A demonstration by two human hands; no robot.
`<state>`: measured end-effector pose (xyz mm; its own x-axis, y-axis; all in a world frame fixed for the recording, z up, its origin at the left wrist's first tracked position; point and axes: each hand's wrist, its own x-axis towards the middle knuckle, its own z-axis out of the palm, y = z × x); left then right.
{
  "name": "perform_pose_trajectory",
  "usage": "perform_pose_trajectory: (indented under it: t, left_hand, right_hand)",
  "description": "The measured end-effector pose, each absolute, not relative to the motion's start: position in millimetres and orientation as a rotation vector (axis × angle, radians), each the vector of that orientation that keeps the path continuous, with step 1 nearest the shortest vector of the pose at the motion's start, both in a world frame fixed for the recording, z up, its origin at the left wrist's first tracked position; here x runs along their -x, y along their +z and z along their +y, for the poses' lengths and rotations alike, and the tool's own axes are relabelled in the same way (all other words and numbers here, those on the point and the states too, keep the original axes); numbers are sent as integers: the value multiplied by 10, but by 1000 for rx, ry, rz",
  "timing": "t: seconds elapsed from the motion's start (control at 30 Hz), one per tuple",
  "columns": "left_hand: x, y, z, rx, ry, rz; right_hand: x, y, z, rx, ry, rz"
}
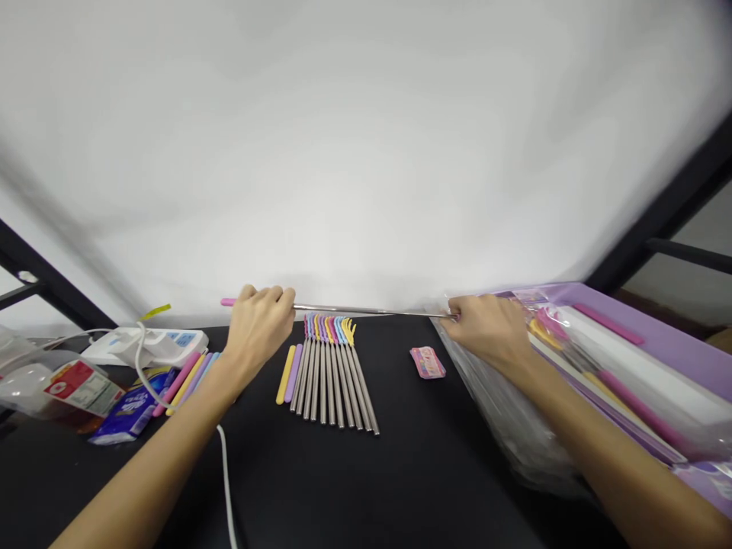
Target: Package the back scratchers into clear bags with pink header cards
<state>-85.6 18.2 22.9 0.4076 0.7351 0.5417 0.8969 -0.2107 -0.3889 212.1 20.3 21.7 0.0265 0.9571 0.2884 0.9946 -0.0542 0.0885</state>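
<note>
My left hand (257, 332) and my right hand (486, 328) both grip a long, thin metal straw (366, 310), held level above the far edge of the black table (400, 473). Its pink tip (227, 302) sticks out past my left hand. Below it lies a tight row of several metal straws (335, 374) with coloured tips pointing away from me. Beside that row are a yellow and a lilac strip (289, 374), probably silicone. A small pink packet (428, 362) lies just below my right hand.
On the right, a purple box (606, 335) holding pink and yellow pieces sits in clear plastic film (503, 427). At the left are a white power strip (142, 347), a white cable (226, 480), coloured strips (183, 381), a blue packet (129, 415) and a clear bag (85, 389).
</note>
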Motion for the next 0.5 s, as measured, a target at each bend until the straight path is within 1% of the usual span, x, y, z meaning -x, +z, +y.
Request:
perform_pose_trajectory:
  t: [0.03, 0.1, 0.17, 0.23, 0.37, 0.5]
  left_hand:
    - [841, 199, 181, 2018, -280, -1424]
    - [713, 125, 166, 2164, -235, -1356]
    - [555, 71, 148, 2268, -269, -1232]
    - [485, 60, 146, 2284, -320, -1162]
    - [589, 82, 183, 2181, -315, -1306]
    - [519, 37, 188, 2254, -227, -1387]
  right_hand:
    - [-2096, 214, 194, 2133, -416, -2075]
    - [-1975, 204, 179, 2046, -424, -2139]
    - [-1847, 197, 177, 1922, -427, -2216]
    - [-1807, 193, 193, 1890, -434, -2226]
    - [-1909, 162, 218, 2007, -425, -2140]
    - [-1770, 79, 165, 1917, -401, -2225]
